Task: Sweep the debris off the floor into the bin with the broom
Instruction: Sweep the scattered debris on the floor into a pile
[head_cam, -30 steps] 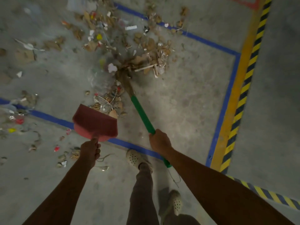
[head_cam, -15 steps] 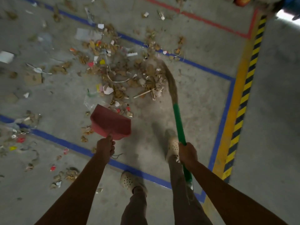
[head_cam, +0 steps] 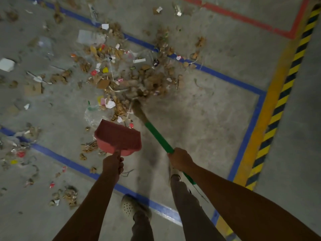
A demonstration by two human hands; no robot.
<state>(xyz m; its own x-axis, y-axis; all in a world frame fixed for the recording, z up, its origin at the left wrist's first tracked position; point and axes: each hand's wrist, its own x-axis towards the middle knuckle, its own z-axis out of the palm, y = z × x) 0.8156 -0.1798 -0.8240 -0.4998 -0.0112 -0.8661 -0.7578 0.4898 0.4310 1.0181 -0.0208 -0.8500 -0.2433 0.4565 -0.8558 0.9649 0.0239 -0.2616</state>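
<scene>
Your right hand (head_cam: 180,159) has a closed grip on the green-handled straw broom (head_cam: 157,134), handle running up-left, blurred bristle head at the near edge of the pile of torn cardboard, paper scraps and plastic debris (head_cam: 139,79) on the grey concrete floor (head_cam: 217,119). Your left hand (head_cam: 112,165) is wrapped tight round the handle of the red plastic dustpan (head_cam: 118,138), pan just beside the broom shaft, mouth facing the pile. More scraps lie scattered left, across the blue floor tape (head_cam: 69,160). Yellow-black hazard stripe (head_cam: 284,84) at right.
</scene>
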